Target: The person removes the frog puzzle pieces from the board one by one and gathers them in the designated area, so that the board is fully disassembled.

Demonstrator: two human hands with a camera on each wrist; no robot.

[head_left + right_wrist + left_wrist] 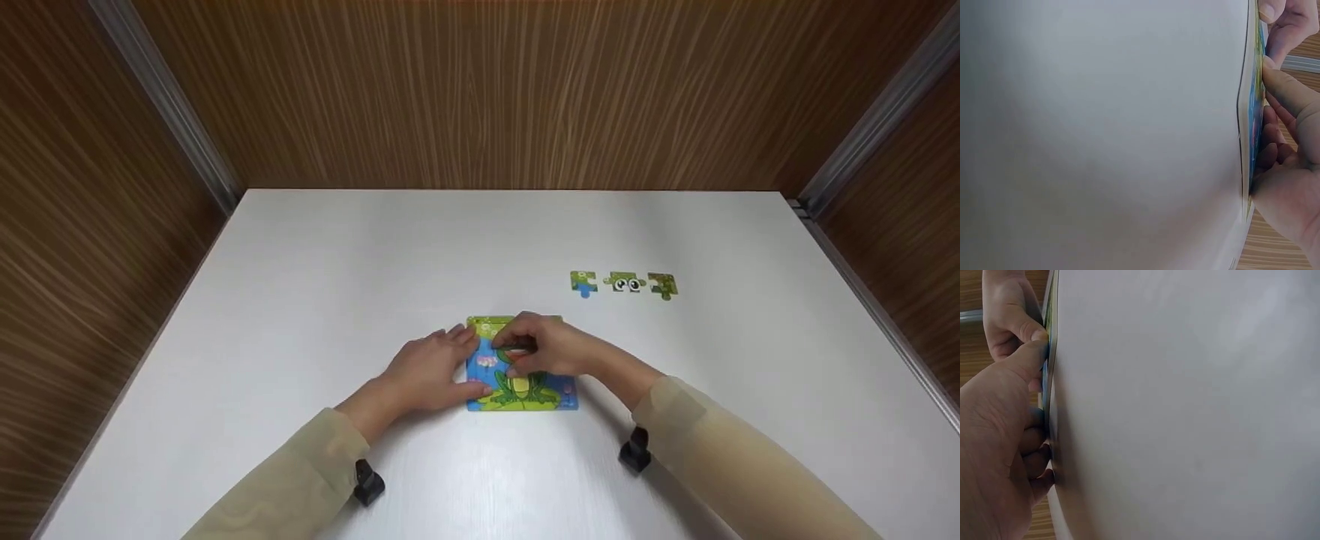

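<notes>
In the head view a small framed frog jigsaw puzzle (517, 403) lies flat on the white table. My left hand (431, 371) rests along its left side, thumb on the lower left of the picture, fingers extended at the frame's edge. Over the upper middle of the picture, the right hand (551, 346) has its thumb and index finger bent around a puzzle piece (514, 355) with green and red on it. That hand hides much of the puzzle's right half. Both wrist views show the puzzle (1253, 107) only edge-on, with fingertips on it.
Three loose puzzle pieces lie in a row behind the puzzle to the right: a green and blue one (583, 283), one with two eyes (625, 283) and a green one (663, 285). Wood-grain panels (480, 97) enclose the table (337, 255) at the back and sides.
</notes>
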